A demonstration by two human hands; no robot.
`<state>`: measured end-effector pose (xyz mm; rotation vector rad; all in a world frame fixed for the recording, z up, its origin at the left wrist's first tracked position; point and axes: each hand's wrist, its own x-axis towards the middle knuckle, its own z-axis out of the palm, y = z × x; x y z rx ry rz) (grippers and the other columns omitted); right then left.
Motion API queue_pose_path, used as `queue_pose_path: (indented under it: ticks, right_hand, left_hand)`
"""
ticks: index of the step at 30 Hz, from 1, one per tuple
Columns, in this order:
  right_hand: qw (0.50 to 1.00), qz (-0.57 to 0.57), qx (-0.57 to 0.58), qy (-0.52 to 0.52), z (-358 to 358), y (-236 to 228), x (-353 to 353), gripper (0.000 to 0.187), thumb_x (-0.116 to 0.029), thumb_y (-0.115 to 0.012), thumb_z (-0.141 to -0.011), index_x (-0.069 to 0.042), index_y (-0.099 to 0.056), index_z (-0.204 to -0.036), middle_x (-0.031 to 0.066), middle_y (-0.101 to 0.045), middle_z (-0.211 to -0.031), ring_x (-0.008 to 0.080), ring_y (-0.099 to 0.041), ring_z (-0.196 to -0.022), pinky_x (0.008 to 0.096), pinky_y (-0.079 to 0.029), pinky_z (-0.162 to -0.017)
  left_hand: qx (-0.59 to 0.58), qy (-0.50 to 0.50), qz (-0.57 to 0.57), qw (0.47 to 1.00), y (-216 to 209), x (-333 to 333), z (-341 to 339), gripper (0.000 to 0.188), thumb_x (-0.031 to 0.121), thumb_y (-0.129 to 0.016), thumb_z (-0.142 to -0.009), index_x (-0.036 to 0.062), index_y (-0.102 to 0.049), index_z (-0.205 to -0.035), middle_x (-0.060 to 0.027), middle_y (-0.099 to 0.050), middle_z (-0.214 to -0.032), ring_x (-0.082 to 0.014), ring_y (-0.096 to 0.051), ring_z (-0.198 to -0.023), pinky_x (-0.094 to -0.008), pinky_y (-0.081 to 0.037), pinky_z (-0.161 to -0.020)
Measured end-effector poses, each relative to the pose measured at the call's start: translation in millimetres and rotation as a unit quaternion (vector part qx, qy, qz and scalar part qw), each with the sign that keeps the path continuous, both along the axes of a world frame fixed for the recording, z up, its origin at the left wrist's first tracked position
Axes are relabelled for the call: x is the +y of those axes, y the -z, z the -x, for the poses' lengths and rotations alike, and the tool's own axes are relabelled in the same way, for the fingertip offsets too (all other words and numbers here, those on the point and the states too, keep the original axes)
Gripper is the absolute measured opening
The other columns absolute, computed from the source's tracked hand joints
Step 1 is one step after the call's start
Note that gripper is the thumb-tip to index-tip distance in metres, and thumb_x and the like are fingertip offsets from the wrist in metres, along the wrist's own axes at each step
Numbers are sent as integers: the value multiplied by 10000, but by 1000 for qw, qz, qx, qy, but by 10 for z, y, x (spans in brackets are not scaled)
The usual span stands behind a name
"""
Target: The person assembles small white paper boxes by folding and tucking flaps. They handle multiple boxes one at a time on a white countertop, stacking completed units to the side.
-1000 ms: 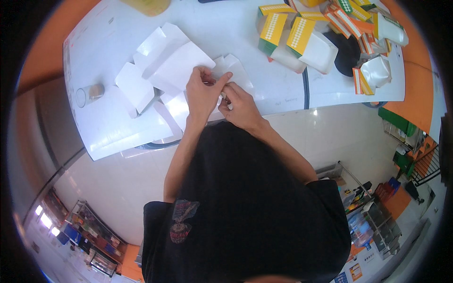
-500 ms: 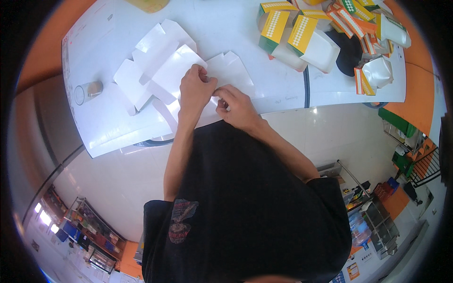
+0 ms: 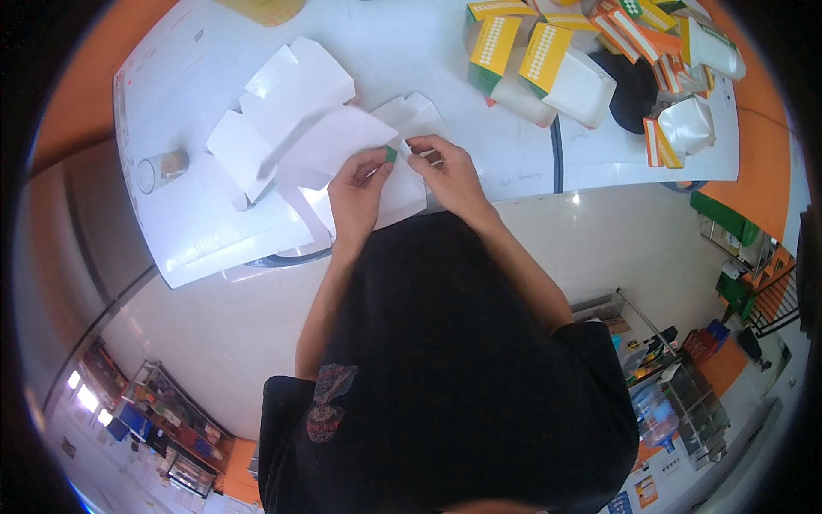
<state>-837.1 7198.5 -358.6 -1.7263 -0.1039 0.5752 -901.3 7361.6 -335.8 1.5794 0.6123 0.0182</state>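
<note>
A flat white cardboard box blank [image 3: 338, 141] lies unfolded on the white table [image 3: 197, 231], white side up. My left hand [image 3: 358, 190] pinches one of its flaps, where a small green corner shows at my fingertips. My right hand [image 3: 447, 171] grips the neighbouring flap just to the right. Both hands rest near the table's front edge, thumbs almost touching.
Another flat white blank [image 3: 282, 86] lies behind the first. A small clear cup [image 3: 161, 169] lies at the left. Several folded yellow, orange and white boxes [image 3: 556, 73] pile at the back right, next to a black object [image 3: 632, 86]. Shop shelves stand on the floor below.
The blank has been spread flatter on the table. My hands have shifted from its middle to the flaps at its right edge, and a green corner now shows.
</note>
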Motion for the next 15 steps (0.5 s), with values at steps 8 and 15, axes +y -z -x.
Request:
queue_pose_path:
  ticks: [8, 15]
  right_hand:
    - [996, -56, 62, 16, -56, -23, 14, 316, -121, -727, -890, 16, -715, -1175, 140, -751, -1006, 197, -710, -900, 325, -578, -787]
    - [994, -75, 78, 30, 11, -127, 39, 280, -119, -747, -897, 21, -728, -1138, 120, -747, -1007, 171, -701, -915, 294, -570, -769]
  left_hand:
    - [0, -28, 7, 1000, 31, -10, 79, 232, 7, -761, -922, -46, -745, -1147, -132, -743, -1168, -175, -694, -1090, -305, -549, -967]
    - [1, -38, 143, 989, 51, -7, 124, 235, 10, -756, -930, -47, -746, -1157, -129, -727, -1211, -180, -683, -1096, -313, -530, -1013]
